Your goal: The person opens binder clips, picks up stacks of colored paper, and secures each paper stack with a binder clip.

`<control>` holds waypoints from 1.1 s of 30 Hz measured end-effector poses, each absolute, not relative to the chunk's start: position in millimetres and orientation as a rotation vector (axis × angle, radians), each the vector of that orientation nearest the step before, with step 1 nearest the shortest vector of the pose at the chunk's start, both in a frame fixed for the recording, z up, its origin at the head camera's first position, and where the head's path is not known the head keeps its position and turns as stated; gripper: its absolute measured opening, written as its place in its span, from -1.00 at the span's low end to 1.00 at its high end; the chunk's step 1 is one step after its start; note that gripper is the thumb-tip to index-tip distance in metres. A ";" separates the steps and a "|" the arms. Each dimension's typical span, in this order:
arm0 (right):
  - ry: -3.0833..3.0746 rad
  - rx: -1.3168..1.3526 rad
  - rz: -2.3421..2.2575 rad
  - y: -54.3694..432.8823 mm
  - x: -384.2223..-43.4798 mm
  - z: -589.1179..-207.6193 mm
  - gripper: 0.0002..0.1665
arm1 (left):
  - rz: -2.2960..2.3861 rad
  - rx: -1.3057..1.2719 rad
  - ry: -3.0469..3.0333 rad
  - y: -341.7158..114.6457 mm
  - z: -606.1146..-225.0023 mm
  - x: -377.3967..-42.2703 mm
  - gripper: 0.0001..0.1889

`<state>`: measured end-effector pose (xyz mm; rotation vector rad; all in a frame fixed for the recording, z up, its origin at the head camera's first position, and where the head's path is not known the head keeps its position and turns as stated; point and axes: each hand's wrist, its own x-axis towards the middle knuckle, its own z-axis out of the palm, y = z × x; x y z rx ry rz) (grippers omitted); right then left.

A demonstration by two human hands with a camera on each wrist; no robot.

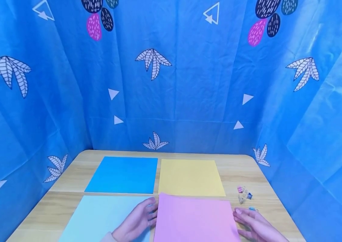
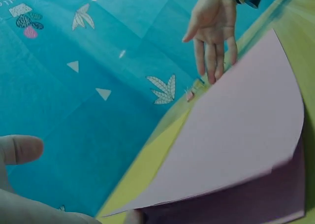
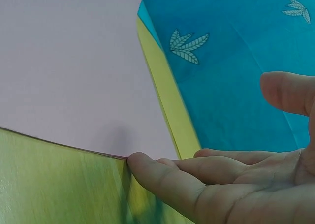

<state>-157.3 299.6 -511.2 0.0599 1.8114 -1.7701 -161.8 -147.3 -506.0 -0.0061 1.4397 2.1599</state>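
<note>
Pink paper (image 1: 195, 220) lies at the front of the table in the head view. My left hand (image 1: 139, 218) is beside its left edge, fingers extended and thumb raised. At the opposite edge, the fingertips of my right hand (image 1: 255, 225) touch the paper. The right wrist view shows that hand (image 3: 216, 184) palm up with straight fingers against the sheet's edge. Seen from the left wrist, the near edge of the pink paper (image 2: 231, 130) bows up over a shaded pink layer. Pale green paper (image 1: 98, 213) lies partly beneath my left hand.
Blue paper (image 1: 124, 174) and yellow paper (image 1: 190, 176) lie side by side farther back on the wooden table (image 1: 234, 168). Several small binder clips (image 1: 243, 195) sit right of the papers. A blue patterned curtain (image 1: 189, 94) encloses the back and sides.
</note>
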 end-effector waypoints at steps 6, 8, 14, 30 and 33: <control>1.786 0.032 -1.771 300.8 -157.8 -510.7 0.09 | 2.074 0.050 1.530 -142.5 -502.5 -162.0 -0.48; 1.779 0.041 -1.773 301.4 -157.4 -510.3 0.09 | 2.068 0.045 1.531 -142.1 -503.2 -162.4 -0.42; 1.786 -0.008 -1.766 304.7 -157.2 -508.9 0.07 | 2.068 0.043 1.535 -140.5 -506.2 -168.4 -0.47; 1.756 -0.003 -1.769 300.8 -158.6 -508.2 0.05 | 2.147 -0.066 1.457 -136.2 -507.0 -159.3 -0.17; 1.756 -0.005 -1.776 301.4 -158.7 -508.6 0.02 | 2.140 -0.092 1.561 -140.8 -509.7 -159.4 -0.08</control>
